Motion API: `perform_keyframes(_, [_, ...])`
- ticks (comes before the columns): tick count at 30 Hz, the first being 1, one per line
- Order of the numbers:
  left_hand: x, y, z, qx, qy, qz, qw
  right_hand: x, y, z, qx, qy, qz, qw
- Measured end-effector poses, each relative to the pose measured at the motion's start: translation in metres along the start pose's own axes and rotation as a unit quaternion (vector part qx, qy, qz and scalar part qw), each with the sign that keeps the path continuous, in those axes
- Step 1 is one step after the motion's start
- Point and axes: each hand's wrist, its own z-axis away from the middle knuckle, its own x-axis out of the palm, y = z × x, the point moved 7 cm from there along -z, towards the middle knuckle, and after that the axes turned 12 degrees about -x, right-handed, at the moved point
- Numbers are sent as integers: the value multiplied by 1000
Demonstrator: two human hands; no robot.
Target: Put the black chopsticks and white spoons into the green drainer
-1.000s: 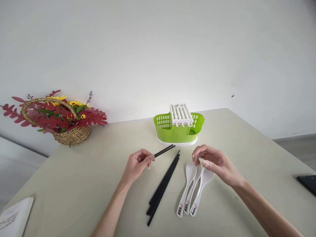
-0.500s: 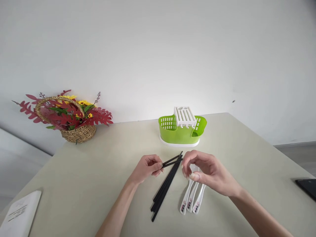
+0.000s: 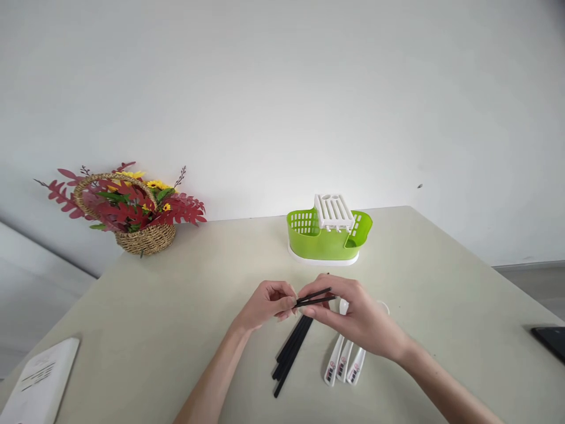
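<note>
Between the thumb and fingers of my left hand (image 3: pixel 274 303) are two black chopsticks (image 3: pixel 321 300), their free ends pointing right. My right hand (image 3: pixel 348 309) closes round the same pair, its fingertips almost meeting my left fingers. More black chopsticks (image 3: pixel 289 358) lie in a slanting bundle on the table below my hands, their far part mostly hidden. Just right of the bundle are three white spoons (image 3: pixel 343 364) with printed handle ends; my right hand covers much of their bowls.
Behind my hands stands a green basket (image 3: pixel 324 247) with a white slotted rack (image 3: pixel 334 212) on top and a white base. A wicker flower basket (image 3: pixel 148 240) is at the back left. A white object (image 3: pixel 42 380) lies front left, a black phone-like object (image 3: pixel 549 341) at the right edge.
My right hand has moved left from above the spoons to the chopsticks in my left hand. The free ends of that pair have spread slightly. The view has shifted a little.
</note>
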Motion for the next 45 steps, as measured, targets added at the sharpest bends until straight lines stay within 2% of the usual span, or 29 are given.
perform_keyframes(8, [-10, -6, -1, -28, 24, -51, 998, 13, -5, -3, -33, -5, 107, 994])
perform_keyframes(14, [-18, -12, -2, -27, 40, -103, 994, -5, -10, -3, -62, 80, 112, 988])
perform_keyframes(19, [-22, -15, -4, -21, 67, -72, 995, -20, -8, -1, -33, 123, 120, 985])
perform_keyframes(23, [-22, -17, -6, -24, 70, -58, 996, -26, -2, 1, -9, 170, 88, 981])
perform_keyframes(27, [-22, -16, -6, -19, 80, -48, 995, -32, 1, 3, 4, 208, 98, 973])
perform_keyframes(37, [-26, -16, -6, 7, 110, -68, 992, -37, 3, -6, 32, 175, 121, 977])
perform_keyframes(41, [-25, -16, -8, 17, 109, -34, 993, -45, -10, -13, 4, 177, 132, 975])
perform_keyframes(45, [-28, -13, -8, 25, 138, 19, 990, -69, -36, -24, -36, 203, 137, 969])
